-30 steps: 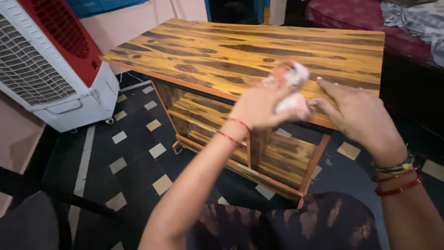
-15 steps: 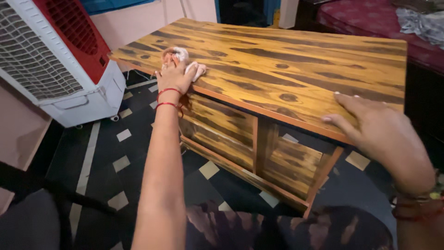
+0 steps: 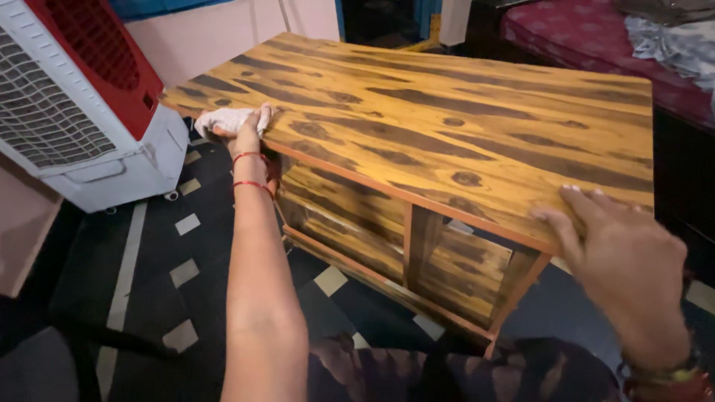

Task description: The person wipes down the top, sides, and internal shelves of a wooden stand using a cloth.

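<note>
A low wooden table (image 3: 447, 112) with a yellow and dark brown grain top stands in front of me. My left hand (image 3: 249, 132) presses a white cloth (image 3: 223, 119) onto the table's front left edge. Red threads circle that wrist. My right hand (image 3: 618, 257) lies flat on the table's front right corner, fingers spread over the edge, holding nothing. Bangles show at that wrist.
A white and red air cooler (image 3: 74, 104) stands on wheels to the left of the table. The floor (image 3: 186, 253) has dark tiles with small light squares. A maroon bed (image 3: 596, 45) with grey fabric lies behind the table. Open shelves (image 3: 357, 216) sit under the tabletop.
My left hand has carried the cloth from the table's front middle to its left edge, then slightly past the corner. My right hand has slid toward the front right corner.
</note>
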